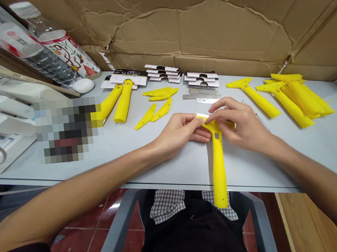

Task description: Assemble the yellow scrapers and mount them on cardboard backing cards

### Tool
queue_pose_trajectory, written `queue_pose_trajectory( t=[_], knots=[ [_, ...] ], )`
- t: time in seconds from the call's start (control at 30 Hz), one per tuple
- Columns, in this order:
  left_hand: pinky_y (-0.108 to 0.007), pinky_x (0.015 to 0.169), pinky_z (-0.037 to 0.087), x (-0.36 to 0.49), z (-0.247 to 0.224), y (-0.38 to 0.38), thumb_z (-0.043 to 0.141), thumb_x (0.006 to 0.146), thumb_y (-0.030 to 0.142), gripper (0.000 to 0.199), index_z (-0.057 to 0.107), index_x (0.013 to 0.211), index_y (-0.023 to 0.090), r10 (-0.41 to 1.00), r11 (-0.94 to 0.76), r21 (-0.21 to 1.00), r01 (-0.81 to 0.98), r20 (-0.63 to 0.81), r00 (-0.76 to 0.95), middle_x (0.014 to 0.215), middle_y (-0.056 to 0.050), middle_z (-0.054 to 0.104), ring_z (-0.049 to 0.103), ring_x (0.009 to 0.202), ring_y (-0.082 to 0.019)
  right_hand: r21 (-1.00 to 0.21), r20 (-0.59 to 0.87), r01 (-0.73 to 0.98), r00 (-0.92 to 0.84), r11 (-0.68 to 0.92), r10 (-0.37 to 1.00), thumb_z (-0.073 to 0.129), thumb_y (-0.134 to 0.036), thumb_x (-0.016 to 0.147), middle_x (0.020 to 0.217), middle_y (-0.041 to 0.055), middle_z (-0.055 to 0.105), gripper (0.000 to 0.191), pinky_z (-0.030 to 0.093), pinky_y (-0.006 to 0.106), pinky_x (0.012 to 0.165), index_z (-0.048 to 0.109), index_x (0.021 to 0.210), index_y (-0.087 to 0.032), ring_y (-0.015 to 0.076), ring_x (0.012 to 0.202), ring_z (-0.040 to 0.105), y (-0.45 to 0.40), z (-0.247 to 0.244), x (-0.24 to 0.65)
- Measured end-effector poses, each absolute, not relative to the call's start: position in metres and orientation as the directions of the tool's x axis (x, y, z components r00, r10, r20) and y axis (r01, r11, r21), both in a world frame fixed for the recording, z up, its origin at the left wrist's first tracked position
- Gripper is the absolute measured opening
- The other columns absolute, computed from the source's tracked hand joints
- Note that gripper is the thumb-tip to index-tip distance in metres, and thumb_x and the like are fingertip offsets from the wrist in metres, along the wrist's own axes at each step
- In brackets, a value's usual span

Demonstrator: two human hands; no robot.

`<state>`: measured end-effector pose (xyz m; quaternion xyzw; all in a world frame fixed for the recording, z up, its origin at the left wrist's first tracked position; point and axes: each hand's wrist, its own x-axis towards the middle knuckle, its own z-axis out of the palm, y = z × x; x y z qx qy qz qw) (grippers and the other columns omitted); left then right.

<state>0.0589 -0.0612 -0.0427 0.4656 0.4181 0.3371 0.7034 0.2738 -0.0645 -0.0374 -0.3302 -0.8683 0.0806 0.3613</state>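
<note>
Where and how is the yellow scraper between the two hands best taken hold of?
I would grip the yellow scraper around the middle of its long handle, coming from the person's side: the handle points that way uncovered, while the left hand and right hand crowd its head.

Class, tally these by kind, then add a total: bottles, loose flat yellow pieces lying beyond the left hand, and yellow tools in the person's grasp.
Bottles: 2
Loose flat yellow pieces: 4
Held yellow tool: 1
Total: 7
</note>
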Motion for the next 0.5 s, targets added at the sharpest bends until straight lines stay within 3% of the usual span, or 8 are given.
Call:
queue_pose_trajectory(
  t=[0.33,0.5],
  knots=[
    [-0.03,0.082,0.068,0.0588,-0.0437,-0.0606,0.065,0.103,0.019,0.022,0.08,0.091,0.009,0.862,0.342,0.936,-0.088,-0.275,0.426,0.088,-0.014,0.085,0.082,0.078,-0.018,-0.357,0.582,0.523,-0.523,0.774,0.622,0.055,-0.003,0.094,0.112,0.0119,0.076,0.031,0.055,0.041,0.083,0.082,0.102,-0.018,0.0247,0.098,0.073,-0.0631,-0.0399,0.2726],
    [-0.03,0.083,0.068,0.059,-0.0427,-0.0608,0.065,0.104,0.018,0.022,0.081,0.091,0.008,0.86,0.351,0.932,-0.088,-0.283,0.425,0.09,-0.015,0.085,0.082,0.078,-0.018,-0.339,0.566,0.553,-0.527,0.761,0.634,0.056,-0.005,0.096,0.115,0.0124,0.075,0.031,0.054,0.046,0.085,0.081,0.104,-0.02,0.029,0.106,0.071,-0.0637,-0.0428,0.2725]
  ],
)
